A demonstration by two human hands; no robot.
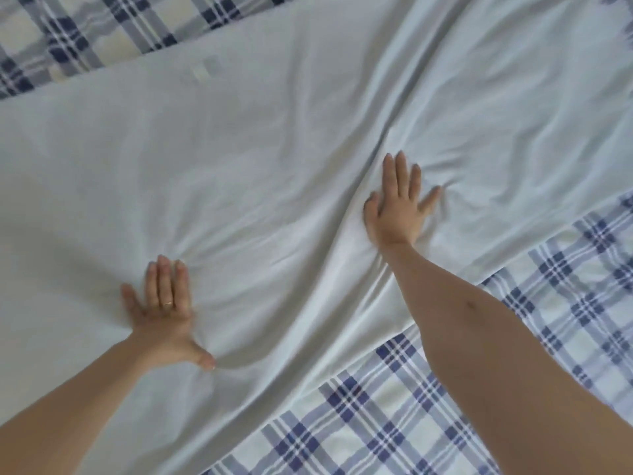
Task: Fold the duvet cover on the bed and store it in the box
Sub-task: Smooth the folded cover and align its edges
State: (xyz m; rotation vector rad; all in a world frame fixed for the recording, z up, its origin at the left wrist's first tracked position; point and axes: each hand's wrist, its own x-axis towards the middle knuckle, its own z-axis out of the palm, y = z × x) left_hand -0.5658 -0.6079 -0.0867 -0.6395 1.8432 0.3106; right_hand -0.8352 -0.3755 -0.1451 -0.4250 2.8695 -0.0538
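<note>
The bed (394, 426) fills the whole view. Its plaid sheet (579, 303) shows in two places, a wedge at the near right and a strip across the far left corner. The checks are dark blue and grey-blue on white, with cream squares at the far left. Light is soft and even, and shadows are faint.

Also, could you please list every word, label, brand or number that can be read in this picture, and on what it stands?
No text can be read here.
The small pale patch on the duvet cover, perhaps a sewn label: too blurred to read, if it bears print at all.
The checked sheet: pattern only, no words.
</note>
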